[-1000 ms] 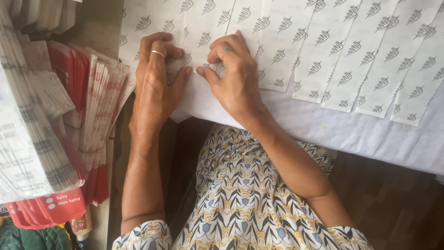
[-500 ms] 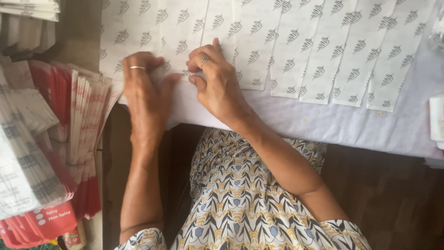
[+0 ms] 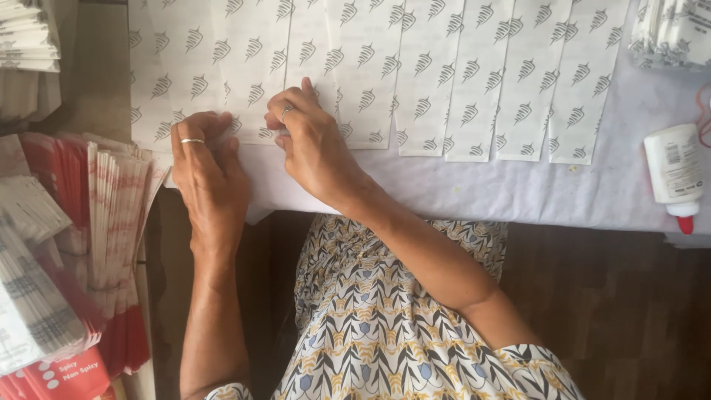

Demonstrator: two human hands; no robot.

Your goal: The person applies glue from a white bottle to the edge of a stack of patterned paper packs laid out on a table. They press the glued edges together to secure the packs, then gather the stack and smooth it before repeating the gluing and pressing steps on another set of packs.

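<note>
Right hand grip: the right hand [image 3: 315,152] has its thumb and forefinger pinched together on the lower edge of a white printed paper sheet [image 3: 255,67], near its bottom right corner.
Left hand grip: the left hand [image 3: 207,174] lies flat, fingers spread and pressed down on the same sheet's lower left part; it clamps nothing, it only pins the paper.
Sheet position: it lies at the left end of a row of like sheets [image 3: 474,81], overlapping one another like tiles, on a pale cloth-covered table [image 3: 518,189].
Doing it well: as I judge it, the flat hand should keep the sheet from sliding while the pinch works the edge, so the bottom edge stays in line with its neighbours.
Pressure: light fingertip force seems wise; thin paper creases easily under a hard pinch.
Alignment cue: the leaf-like marks printed on each sheet run in slanted lines, a handy check that the sheet sits straight.
Nearby right: 1 white glue bottle with a red tip [image 3: 675,178] lies on the cloth, well apart from both hands.
Nearby left: stacks of red and white flat packets [image 3: 111,215] stand beside the table edge, close to the left forearm.
Risk: a sleeve or wrist dragging over the row could shift the overlapped sheets.
</note>
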